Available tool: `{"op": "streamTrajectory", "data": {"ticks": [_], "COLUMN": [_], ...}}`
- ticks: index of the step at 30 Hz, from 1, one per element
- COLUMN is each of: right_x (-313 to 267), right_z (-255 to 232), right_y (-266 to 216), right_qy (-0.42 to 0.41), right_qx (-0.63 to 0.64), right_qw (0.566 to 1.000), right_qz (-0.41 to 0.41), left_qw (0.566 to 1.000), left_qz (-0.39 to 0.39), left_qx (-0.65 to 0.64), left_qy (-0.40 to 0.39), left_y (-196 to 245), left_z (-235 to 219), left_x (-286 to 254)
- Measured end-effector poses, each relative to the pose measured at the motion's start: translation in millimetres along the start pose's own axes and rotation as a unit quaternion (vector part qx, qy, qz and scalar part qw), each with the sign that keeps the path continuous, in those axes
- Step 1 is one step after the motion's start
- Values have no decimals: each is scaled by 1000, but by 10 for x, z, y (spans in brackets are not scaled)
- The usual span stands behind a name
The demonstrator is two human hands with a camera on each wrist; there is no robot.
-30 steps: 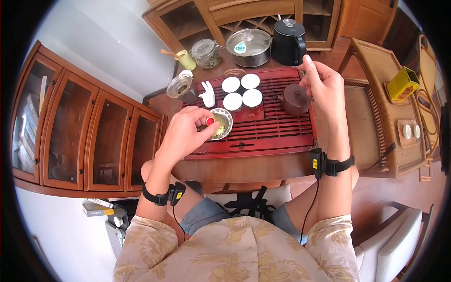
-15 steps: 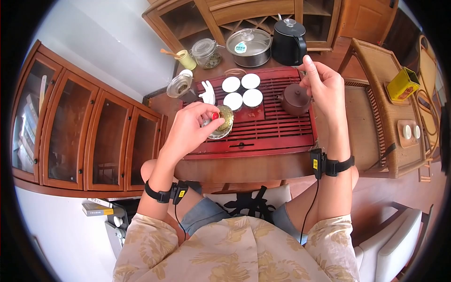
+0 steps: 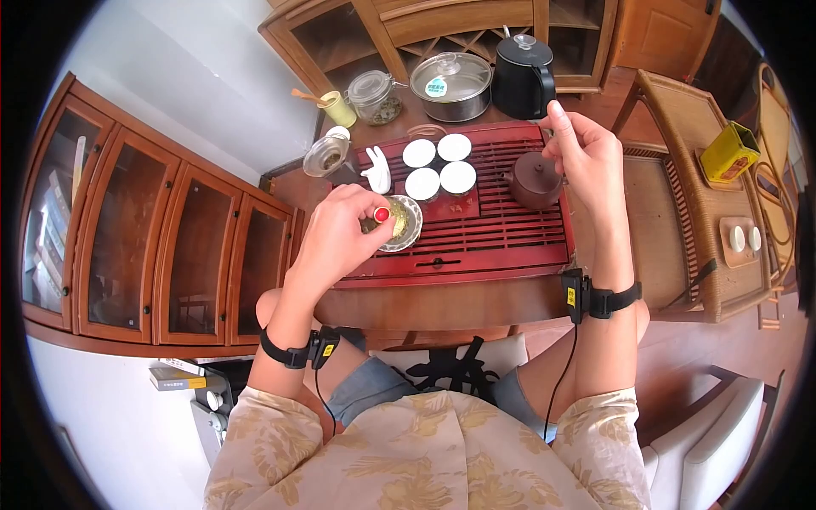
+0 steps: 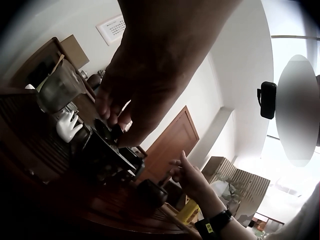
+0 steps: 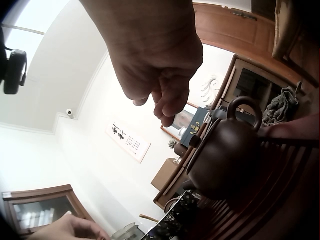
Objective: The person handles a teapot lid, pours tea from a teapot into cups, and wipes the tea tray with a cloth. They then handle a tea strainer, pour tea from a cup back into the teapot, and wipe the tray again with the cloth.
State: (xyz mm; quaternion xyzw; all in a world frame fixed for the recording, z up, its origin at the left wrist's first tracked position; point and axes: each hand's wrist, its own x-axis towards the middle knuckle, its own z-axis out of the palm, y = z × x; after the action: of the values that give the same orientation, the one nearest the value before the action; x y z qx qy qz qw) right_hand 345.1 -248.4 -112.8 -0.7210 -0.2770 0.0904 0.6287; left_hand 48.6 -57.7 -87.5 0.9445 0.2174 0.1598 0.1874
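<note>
My left hand [image 3: 336, 229] pinches a lid by its round red knob [image 3: 382, 214] between thumb and fingers. Below it, a patterned dish with a wavy rim [image 3: 413, 224] stands at the tea tray's left side, with yellow-green tea leaves [image 3: 398, 228] in its middle. The hand covers the dish's left part. My right hand [image 3: 586, 161] is raised near the brown teapot [image 3: 535, 180], thumb up and other fingers loosely bent, holding nothing. In the right wrist view, the fingers hang above the teapot [image 5: 225, 157]. The left wrist view is dark around the left hand [image 4: 145, 95].
On the red slatted tray [image 3: 510, 246] stand several white-topped cups [image 3: 457, 178] and a white hand-shaped ornament [image 3: 376, 172]. Behind them are a lidded jar [image 3: 374, 98], a steel pot [image 3: 450, 89] and a black kettle [image 3: 523, 76]. A strainer [image 3: 326, 156] stands left of the tray.
My left hand moved slightly right and up, with a glassy round piece holding leaves tilted beneath it, then came back left and down. My right hand stayed still.
</note>
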Motion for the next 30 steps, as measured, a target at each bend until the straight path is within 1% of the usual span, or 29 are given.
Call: {"op": "streamTrajectory", "data": {"ticks": [1, 4, 7, 10, 13, 16, 19, 22, 25, 30], "right_x": [3, 10, 11, 8, 12, 11, 7, 5, -2, 0], "right_z": [0, 0, 2, 3, 8, 6, 9, 8, 8, 12], "right_y": [5, 19, 17, 15, 22, 18, 10, 6, -8, 3], "right_qy": [-1, -2, -3, -3, -3, -4, -3, -2, -4, -3], "right_qx": [0, -1, -4, -7, -11, -14, -18, -21, -17, -17], "right_qw": [1000, 1000, 1000, 1000, 1000, 1000, 1000, 1000, 1000, 1000], "right_qz": [0, -2, -3, -1, -2, -2, -3, -3, -1, 1], "left_qw": [1000, 999, 994, 989, 992, 996, 998, 998, 998, 998], "left_qz": [-7, 16, -43, -77, -43, 0, 8, 37, 57, 53], "left_qx": [3, -9, -72, -115, -115, -82, -56, -36, 16, -16], "left_qy": [-11, -28, -64, -58, -41, -17, 3, 25, 13, 0], "left_y": [17, -8, 69, 54, 30, 8, 11, -23, -16, -19], "left_z": [-18, -22, -56, -8, 21, 42, 37, 53, 12, 10], "left_x": [-4, -26, -24, -31, -11, 17, 39, 35, 25, -8]}}
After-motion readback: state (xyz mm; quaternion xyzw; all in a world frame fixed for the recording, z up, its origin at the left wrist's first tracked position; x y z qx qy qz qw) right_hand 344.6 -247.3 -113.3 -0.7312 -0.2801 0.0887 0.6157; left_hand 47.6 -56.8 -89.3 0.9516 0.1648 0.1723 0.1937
